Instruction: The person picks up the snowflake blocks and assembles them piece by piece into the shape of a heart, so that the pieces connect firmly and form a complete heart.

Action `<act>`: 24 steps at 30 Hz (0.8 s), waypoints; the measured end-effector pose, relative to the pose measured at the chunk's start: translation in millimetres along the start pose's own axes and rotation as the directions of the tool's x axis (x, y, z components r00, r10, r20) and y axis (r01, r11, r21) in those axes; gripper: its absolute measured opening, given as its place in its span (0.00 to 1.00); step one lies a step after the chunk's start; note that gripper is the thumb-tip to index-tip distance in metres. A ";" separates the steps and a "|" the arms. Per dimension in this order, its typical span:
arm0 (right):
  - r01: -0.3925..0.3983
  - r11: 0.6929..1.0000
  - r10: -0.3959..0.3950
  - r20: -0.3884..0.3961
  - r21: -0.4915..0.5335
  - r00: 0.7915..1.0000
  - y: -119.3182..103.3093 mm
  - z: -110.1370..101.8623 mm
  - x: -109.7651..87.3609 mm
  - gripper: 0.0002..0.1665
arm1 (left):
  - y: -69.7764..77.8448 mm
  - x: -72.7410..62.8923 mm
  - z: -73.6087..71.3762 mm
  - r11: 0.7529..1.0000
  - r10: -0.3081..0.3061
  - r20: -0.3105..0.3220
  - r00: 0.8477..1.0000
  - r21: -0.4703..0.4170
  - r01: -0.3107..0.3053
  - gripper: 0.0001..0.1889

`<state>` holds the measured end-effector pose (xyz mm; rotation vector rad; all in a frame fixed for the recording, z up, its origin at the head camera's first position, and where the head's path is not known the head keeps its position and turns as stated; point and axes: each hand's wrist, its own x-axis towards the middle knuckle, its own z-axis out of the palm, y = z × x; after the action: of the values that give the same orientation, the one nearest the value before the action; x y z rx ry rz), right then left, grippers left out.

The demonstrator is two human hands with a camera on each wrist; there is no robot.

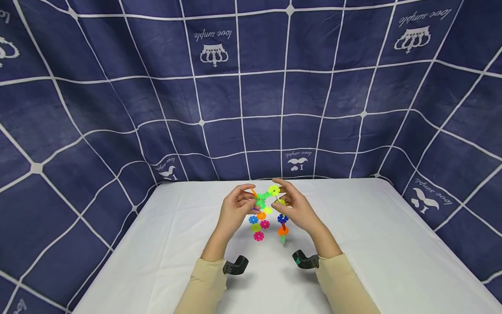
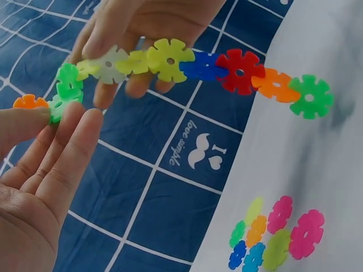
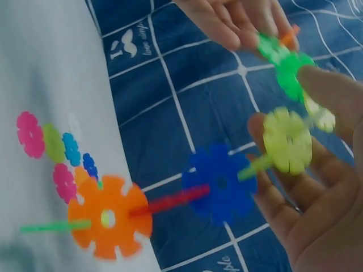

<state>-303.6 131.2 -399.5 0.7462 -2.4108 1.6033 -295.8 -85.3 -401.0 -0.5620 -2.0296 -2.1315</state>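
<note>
A chain of snowflake-shaped plastic discs point(image 2: 240, 72) hangs between both hands, slotted edge to edge in green, yellow, clear, blue, red and orange. At its upper end, my left hand point(image 1: 235, 211) pinches a green disc point(image 2: 57, 109) between thumb and fingers, beside an orange disc point(image 2: 31, 102). My right hand point(image 1: 296, 209) holds the chain near the clear disc point(image 2: 109, 64), its thumb over the links. The remaining links run down past the right fingers to a green disc point(image 2: 311, 97) at the free end, above the table.
Several loose discs point(image 1: 259, 236) in pink, blue, orange and lime lie in a small group on the white-covered table point(image 1: 157, 244), below the hands. A dark blue checked curtain point(image 1: 259, 96) stands behind and at both sides. Each wrist wears a black band point(image 1: 236, 265).
</note>
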 end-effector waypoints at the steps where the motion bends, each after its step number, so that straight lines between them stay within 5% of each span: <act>1: 0.010 1.000 -0.011 -0.006 -0.017 1.000 -0.3 1.8 0.2 0.41 | 0.4 -0.5 0.9 1.000 0.001 0.007 1.000 0.003 -0.001 0.22; 11: 0.081 0.987 -0.086 -0.027 -0.141 0.996 -4.6 13.1 -0.9 0.33 | 0.9 -1.5 6.2 1.000 -0.013 0.049 0.999 0.010 0.012 0.21; 24: 0.071 0.952 -0.102 -0.093 -0.297 0.990 -3.6 11.2 -1.2 0.27 | -1.2 -0.9 1.0 0.986 -0.053 0.105 0.993 0.165 0.036 0.25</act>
<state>-299.2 120.4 -401.7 0.6810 -2.4252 1.1830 -295.2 -84.4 -402.5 -0.6265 -2.2694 -1.9737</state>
